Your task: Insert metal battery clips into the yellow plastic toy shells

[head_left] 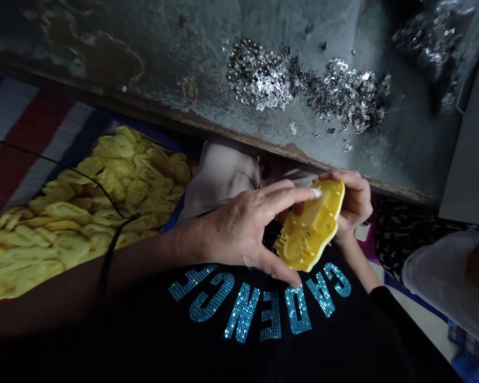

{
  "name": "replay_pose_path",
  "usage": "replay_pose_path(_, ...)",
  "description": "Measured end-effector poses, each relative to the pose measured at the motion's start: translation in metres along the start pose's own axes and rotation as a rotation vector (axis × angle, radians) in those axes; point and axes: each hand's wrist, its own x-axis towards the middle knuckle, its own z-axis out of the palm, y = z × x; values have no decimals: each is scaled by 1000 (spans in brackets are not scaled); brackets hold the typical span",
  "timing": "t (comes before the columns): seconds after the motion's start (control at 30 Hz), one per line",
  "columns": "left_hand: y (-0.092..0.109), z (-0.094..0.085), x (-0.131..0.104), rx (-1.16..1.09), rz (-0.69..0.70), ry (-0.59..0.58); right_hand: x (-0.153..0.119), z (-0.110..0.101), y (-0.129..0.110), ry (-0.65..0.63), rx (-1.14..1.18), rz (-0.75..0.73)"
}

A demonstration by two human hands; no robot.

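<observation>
A yellow plastic shell [312,229], its ribbed and pegged inner side facing up, is held tilted in front of my chest. My right hand [354,205] grips its far right edge, with the fingers behind it. From the left, my left hand [259,229] spans the shell, thumb by the lower end and index fingertip pressed on the upper inner face. Something small and white [316,192] shows at that fingertip; I cannot tell whether it is a covering or a part. The left hand's other fingers are partly hidden by the shell.
Piles of small shiny metal pieces [263,77] lie on the worn metal table [159,64]. A clear bag [435,37] of similar pieces is at the upper right. Many yellow plastic pieces [120,175] fill the left, by a striped sheet [27,138]. Another person's clothing [443,266] shows at the right.
</observation>
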Motion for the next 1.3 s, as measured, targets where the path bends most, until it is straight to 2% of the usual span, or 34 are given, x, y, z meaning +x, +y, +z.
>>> replay_pose_path(0.1,-2,1,-6,-79,53,171,-2,7,-3,75,72,136)
replay_pose_path(0.13,-2,-1,-8,-74,29,245,-1,6,-5,45,105,227)
replay_pose_path(0.2,1,-8,-9,-8,-71,386,6,1,-9,-146,183,424)
replay_pose_path(0.23,2,-13,-9,23,-139,417,12,-4,-11,-272,210,501)
replay_pose_path(0.27,4,-18,-7,37,-201,414,20,-8,-12,-396,227,555)
replay_pose_path(0.33,5,-28,-1,36,-297,339,39,-13,-15,-504,213,565)
replay_pose_path(0.43,2,-36,6,-2,-383,261,58,-2,-18,-680,369,654)
replay_pose_path(0.5,-2,-35,6,-137,-399,309,57,15,-19,-669,555,795)
replay_pose_path(0.6,-8,-25,-4,-390,-396,399,40,40,-18,-419,701,956)
replay_pose_path(0.63,-10,-20,-8,-425,-404,418,33,45,-17,-356,717,977)
replay_pose_path(0.67,-12,-16,-13,-438,-421,450,28,47,-17,-349,728,986)
replay_pose_path(0.73,-16,-11,-22,-444,-457,524,25,42,-19,-470,702,954)
replay_pose_path(0.8,-19,-11,-28,-460,-494,577,34,27,-20,-590,531,828)
replay_pose_path(0.83,-19,-12,-29,-479,-518,591,41,18,-20,-586,379,729)
replay_pose_path(0.97,-13,-21,-26,-592,-640,593,77,-5,3,-378,-345,262)
replay_pose_path(1.03,-8,-24,-23,-626,-697,593,91,-3,21,-403,-569,112)
replay_pose_path(1.17,-5,-25,-19,-655,-754,669,99,15,41,-498,-749,13)
replay_pose_path(1.3,-9,-26,-19,-625,-766,708,88,20,33,-536,-748,-40)
